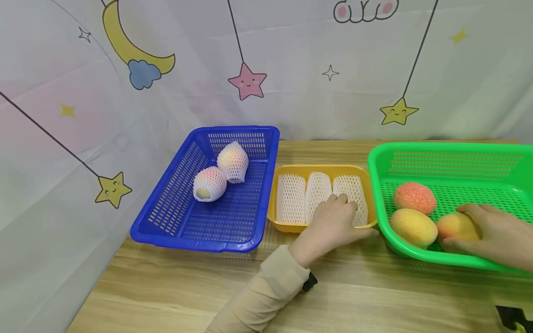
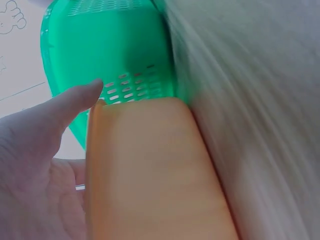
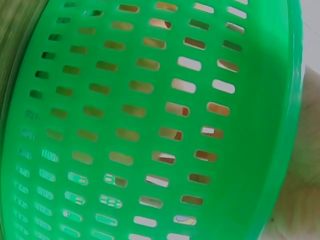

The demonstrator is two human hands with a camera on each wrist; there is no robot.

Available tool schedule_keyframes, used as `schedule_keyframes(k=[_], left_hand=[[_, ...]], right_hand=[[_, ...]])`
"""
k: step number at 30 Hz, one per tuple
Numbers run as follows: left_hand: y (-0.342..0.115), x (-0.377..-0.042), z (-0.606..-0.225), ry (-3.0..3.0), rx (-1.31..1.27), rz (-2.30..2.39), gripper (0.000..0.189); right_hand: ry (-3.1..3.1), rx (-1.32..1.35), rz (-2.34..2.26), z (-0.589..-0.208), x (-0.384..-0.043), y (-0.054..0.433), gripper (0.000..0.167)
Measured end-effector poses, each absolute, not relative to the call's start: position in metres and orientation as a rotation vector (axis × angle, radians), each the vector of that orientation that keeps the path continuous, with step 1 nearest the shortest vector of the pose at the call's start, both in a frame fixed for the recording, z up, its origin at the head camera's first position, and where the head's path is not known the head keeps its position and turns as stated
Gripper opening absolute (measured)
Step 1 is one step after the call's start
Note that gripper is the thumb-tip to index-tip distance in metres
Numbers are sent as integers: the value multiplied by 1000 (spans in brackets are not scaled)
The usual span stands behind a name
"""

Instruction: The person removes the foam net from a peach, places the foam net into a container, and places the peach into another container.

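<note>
My left hand (image 1: 331, 226) reaches over the near rim of a yellow tray (image 1: 287, 226). Its fingers touch or hover by the rightmost white foam net sleeve (image 1: 354, 187); the fingertips are hidden. The thumb sticks out to the right, apart from the fingers. Two more sleeves, a middle one (image 1: 318, 187) and a left one (image 1: 291, 199), lie beside it. Inside the green basket (image 1: 449, 147), my right hand (image 1: 495, 233) grips a yellow-and-red mango (image 1: 458, 225) between thumb and fingers. A yellow mango (image 1: 413, 226) and a pinkish-red speckled fruit (image 1: 414, 198) lie left of it.
A blue basket (image 1: 233, 231) stands at the left, holding two fruits in foam nets, a rear one (image 1: 233, 159) and a front one (image 1: 210, 184). The yellow tray sits between both baskets. Behind the wooden table (image 1: 354, 296) hangs a printed curtain (image 1: 291, 106).
</note>
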State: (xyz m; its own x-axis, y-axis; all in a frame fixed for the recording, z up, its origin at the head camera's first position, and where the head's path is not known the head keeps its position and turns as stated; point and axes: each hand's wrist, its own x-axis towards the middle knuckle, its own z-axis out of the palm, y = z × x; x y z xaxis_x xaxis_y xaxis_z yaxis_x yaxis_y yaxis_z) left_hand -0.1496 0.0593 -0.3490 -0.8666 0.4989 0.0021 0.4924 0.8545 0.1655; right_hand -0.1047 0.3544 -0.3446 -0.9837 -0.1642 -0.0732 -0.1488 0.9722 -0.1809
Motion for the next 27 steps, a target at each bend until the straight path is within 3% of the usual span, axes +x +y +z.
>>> schedule_keyframes(k=[27], left_hand=[[43,-145,-323,3054,826,308,53]], right_hand=[[3219,-389,-292,-337,-102,341,58]])
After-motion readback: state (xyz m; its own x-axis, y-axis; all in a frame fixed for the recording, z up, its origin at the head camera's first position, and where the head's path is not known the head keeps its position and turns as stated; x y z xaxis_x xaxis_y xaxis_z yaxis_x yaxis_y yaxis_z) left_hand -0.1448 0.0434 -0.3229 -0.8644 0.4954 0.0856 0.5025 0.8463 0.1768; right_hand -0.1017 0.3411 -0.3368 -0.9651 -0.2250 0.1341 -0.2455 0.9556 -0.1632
